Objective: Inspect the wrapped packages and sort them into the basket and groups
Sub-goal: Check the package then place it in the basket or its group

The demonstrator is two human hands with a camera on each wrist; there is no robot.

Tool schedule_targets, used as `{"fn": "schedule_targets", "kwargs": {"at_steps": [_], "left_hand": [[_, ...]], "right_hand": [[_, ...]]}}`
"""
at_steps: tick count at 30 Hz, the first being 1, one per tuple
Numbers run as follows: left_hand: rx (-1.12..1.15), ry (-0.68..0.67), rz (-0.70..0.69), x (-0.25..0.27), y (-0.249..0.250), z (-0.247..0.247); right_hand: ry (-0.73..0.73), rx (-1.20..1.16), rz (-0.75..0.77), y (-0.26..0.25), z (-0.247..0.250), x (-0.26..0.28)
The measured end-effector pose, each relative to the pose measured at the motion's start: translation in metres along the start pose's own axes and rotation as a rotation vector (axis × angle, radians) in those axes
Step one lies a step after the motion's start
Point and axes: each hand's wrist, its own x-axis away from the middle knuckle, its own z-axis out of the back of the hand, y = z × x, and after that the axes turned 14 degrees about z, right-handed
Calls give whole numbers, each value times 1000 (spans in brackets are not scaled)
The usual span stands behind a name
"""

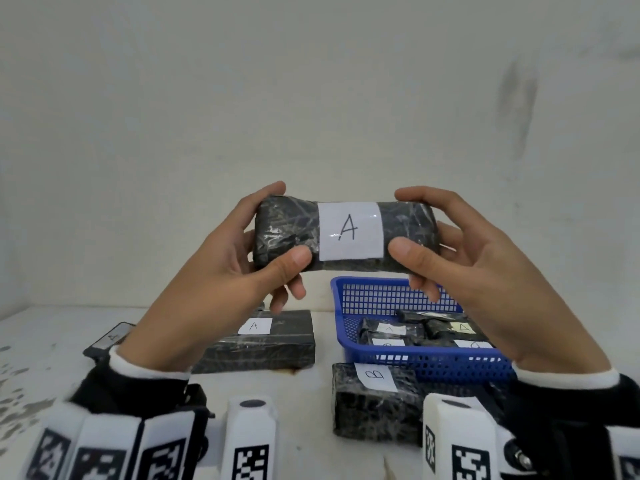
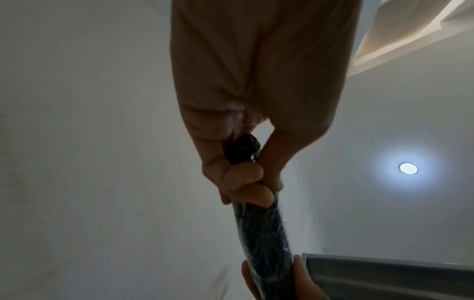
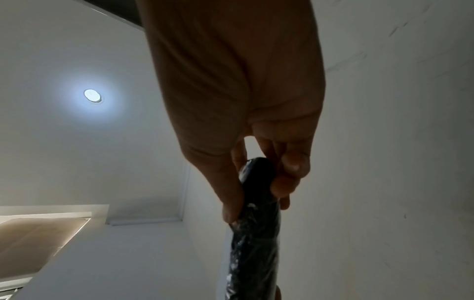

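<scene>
Both bare hands are in shot, the left hand (image 1: 221,271) and the right hand (image 1: 485,282), no gloves or rings showing. Each wrist wears a white ribbed cuff (image 1: 149,367) under a black sleeve (image 1: 138,393). Strapped below sit white blocky wrist-mounted units printed with black-and-white square code markers (image 1: 247,462), one topped by a dark round spot.
</scene>
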Motion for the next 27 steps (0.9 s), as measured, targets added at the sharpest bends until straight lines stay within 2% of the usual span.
{"fn": "schedule_targets", "kwargs": {"at_steps": [7,22,27], "left_hand": [[-44,14,-14,1,2,-6],[-67,187,-95,0,1,-21],[5,161,-92,0,0,-21]], "right_hand": [[31,28,16,-2,-5,0],[124,153,77,-1,-22,0],[150,141,86,0,-25,-1]]}}
